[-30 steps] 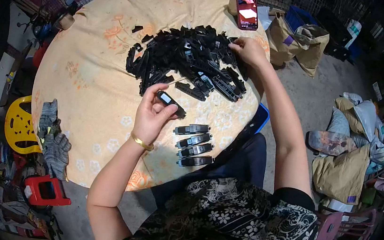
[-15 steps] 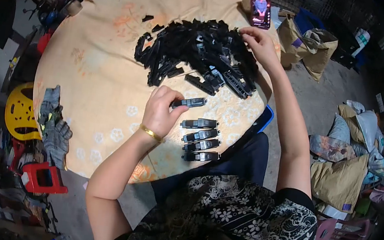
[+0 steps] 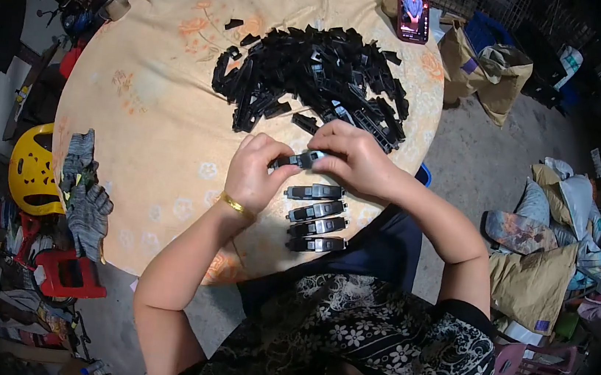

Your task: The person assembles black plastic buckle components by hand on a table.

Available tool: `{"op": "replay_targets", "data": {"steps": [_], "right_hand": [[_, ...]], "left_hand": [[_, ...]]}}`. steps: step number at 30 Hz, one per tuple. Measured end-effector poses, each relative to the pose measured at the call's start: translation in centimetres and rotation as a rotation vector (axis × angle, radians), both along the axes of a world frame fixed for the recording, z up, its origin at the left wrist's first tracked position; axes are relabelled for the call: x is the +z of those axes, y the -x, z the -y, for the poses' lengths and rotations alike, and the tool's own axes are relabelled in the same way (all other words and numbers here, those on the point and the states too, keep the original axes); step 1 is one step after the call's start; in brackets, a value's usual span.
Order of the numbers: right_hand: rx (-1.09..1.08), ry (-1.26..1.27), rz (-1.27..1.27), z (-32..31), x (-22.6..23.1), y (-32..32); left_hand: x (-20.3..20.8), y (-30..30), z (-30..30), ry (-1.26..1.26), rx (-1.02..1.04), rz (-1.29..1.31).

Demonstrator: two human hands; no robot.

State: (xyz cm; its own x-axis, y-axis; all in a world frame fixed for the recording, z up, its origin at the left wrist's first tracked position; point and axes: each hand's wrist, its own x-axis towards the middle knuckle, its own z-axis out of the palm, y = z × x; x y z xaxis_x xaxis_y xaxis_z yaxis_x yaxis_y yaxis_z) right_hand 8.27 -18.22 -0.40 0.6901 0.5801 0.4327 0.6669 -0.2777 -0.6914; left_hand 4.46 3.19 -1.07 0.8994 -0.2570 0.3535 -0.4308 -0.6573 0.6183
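Observation:
Between my two hands, above the near middle of the table, is a slim black plastic part (image 3: 298,160) with a grey top. My left hand (image 3: 254,171), with a gold bracelet at its wrist, is closed round the part's left end. The fingers of my right hand (image 3: 352,156) are pinched at its right end; whether they also hold a small piece is hidden. Several similar black-and-grey parts (image 3: 317,226) lie in a column just below my hands. Beyond them spreads a heap of loose black plastic pieces (image 3: 293,61).
A floral cloth covers the round table (image 3: 155,97). A lit phone (image 3: 412,11) stands at its far right edge, and grey gloves (image 3: 88,200) lie at its left edge. A yellow plastic seat (image 3: 29,164), a red stool (image 3: 68,276) and paper sacks (image 3: 501,84) surround it.
My right hand has come back from the heap's far right side to the part in my left hand and now grips its right end. My left hand has stayed almost in place.

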Motion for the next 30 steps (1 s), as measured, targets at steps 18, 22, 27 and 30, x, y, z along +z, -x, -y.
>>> {"op": "replay_targets", "data": {"steps": [18,22,27,30], "right_hand": [[0.079,0.228,0.275,-0.3,0.7,0.1],[-0.056,0.145,0.215,0.3,0.3,0.5],[-0.265,0.316,0.413,-0.1,-0.6,0.1],[-0.153,0.261,0.348,-1.3,-0.2,1.1]], "left_hand": [[0.1,-0.2,-0.4,0.057,-0.079,-0.098],[0.9,0.2,-0.4,-0.06,-0.277,-0.049],[1.2,-0.1,0.1,0.207,-0.147,-0.262],[1.0,-0.4,0.5,0.024,-0.094,-0.067]]}}
